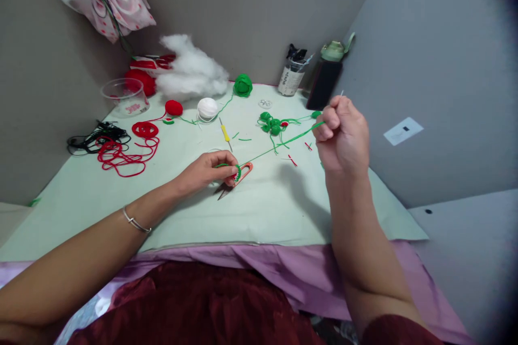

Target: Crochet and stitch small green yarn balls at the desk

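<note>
Black cords (97, 135) lie far left on the pale green bench (263, 210), with a loose tangle of red yarn (125, 156) just beside them. Behind, a clear cup (123, 96), red ball (174, 107), white ball (208, 108), white stuffing (192, 71) and green ball (243, 85) sit near the wall. A yellow hook (225, 133) lies mid-bench.

Left hand (208, 168), bracelet (135, 222) on its wrist, rests on the bench, fingers (230, 170) pinched shut on a small green piece (238, 173). The piece sits over the orange handle of scissors (237, 177) lying on the bench; the hand hides whether they touch.

A taut green strand (279, 145) runs up from the piece to the right hand (343, 137), raised above the bench, fingers closed on the strand and on a needle (341, 94) whose tip pokes out above the fist.

Behind the strand lie green crochet bits (273, 124) and red scraps (292, 160). A jar (291, 78) and a dark bottle (326, 81) stand at the back right corner.
</note>
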`<state>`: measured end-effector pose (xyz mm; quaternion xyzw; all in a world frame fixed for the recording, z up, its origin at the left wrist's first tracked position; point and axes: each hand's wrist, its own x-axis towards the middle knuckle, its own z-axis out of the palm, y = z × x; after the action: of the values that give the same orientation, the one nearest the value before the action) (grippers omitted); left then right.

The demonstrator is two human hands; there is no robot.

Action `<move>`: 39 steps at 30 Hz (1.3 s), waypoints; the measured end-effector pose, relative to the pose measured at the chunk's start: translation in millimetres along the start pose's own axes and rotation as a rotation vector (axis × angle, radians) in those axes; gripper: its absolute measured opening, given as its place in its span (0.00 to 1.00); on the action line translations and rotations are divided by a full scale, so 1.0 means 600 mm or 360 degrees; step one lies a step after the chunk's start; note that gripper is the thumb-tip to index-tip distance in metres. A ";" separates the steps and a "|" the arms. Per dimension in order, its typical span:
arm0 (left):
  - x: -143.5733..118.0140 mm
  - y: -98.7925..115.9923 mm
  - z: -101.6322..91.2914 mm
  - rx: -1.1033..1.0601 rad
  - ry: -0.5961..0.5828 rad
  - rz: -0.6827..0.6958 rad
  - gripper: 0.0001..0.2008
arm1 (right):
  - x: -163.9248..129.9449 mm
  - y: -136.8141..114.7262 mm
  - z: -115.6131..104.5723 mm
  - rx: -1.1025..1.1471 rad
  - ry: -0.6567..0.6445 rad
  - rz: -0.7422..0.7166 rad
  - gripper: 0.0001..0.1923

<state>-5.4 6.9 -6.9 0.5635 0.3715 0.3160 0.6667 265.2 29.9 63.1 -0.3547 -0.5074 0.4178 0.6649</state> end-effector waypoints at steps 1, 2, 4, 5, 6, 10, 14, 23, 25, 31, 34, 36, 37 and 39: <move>0.000 -0.001 0.000 -0.0013 -0.0003 0.0009 0.11 | 0.003 0.000 -0.003 0.0006 0.0025 0.0000 0.17; 0.000 -0.002 0.000 -0.0035 0.0005 0.0018 0.11 | 0.003 0.002 -0.003 -0.0016 0.0005 0.0020 0.16; 0.000 -0.003 0.000 -0.0096 0.0041 0.0036 0.11 | -0.005 0.007 0.006 -0.0125 -0.0138 0.0069 0.15; 0.001 -0.003 0.000 -0.0125 0.0057 0.0040 0.12 | -0.011 0.010 0.014 -0.0204 -0.0244 0.0082 0.14; 0.001 -0.003 0.000 -0.0147 0.0065 0.0042 0.12 | -0.019 0.013 0.022 -0.0302 -0.0360 0.0079 0.14; 0.002 -0.001 -0.001 -0.0158 0.0044 0.0078 0.10 | -0.047 0.027 0.048 -0.0801 -0.0752 -0.0215 0.08; 0.000 0.002 -0.001 -0.0154 0.0066 0.0128 0.09 | -0.060 0.040 0.056 -0.1246 -0.0969 -0.0566 0.06; 0.001 -0.002 -0.005 -0.0035 0.0104 0.0168 0.08 | -0.062 0.049 0.056 -0.1600 -0.1048 -0.0801 0.10; 0.001 -0.004 -0.006 -0.0034 0.0095 0.0170 0.08 | -0.062 0.048 0.056 -0.1618 -0.1064 -0.0803 0.11; 0.000 0.000 -0.005 -0.0003 0.0088 0.0153 0.08 | -0.063 0.051 0.057 -0.1627 -0.1088 -0.0853 0.11; -0.001 0.003 -0.003 -0.0006 0.0067 0.0155 0.08 | -0.064 0.053 0.056 -0.1555 -0.1104 -0.0847 0.10; -0.001 0.003 -0.003 -0.0012 0.0045 0.0149 0.07 | -0.064 0.052 0.056 -0.1477 -0.1130 -0.0808 0.10; -0.001 0.003 -0.003 -0.0017 0.0027 0.0147 0.07 | -0.064 0.052 0.056 -0.1437 -0.1144 -0.0780 0.09; -0.001 0.002 -0.003 -0.0029 -0.0013 0.0149 0.07 | -0.064 0.051 0.057 -0.1364 -0.1168 -0.0727 0.09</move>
<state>-7.5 7.4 -5.5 0.5755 0.3392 0.3478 0.6579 221.0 8.8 29.1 -0.3058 -0.8898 0.1183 0.3175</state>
